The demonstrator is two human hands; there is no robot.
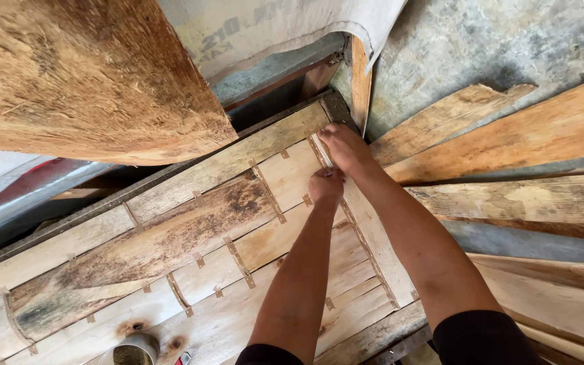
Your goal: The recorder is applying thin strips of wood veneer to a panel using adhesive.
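Veneer sheet (pixel 190 250): pale wood strips joined edge to edge, patched with small tape pieces, lying flat across centre of view on dark-edged work surface (pixel 170 170). Dark mottled stain across upper strips (pixel 170 236). Left hand (pixel 326 186): closed into loose fist, knuckles up, pressed onto sheet near far right corner, just beside long diagonal tape seam (pixel 363 236). Right hand (pixel 344 147): fingers held together and curled down, tips resting on sheet at upper end of same seam; possibly pinching tape end, not clear from this angle. Both hands nearly touching, right just beyond left. Forearms extended from bottom edge, dark sleeves at elbows. Loose veneer offcuts (pixel 508 135) stacked to right of sheet on grey concrete floor (pixel 468 40). Large rough board (pixel 82 74) overhanging upper left. Round tin (pixel 133 350) at bottom edge, near sheet's lower side.
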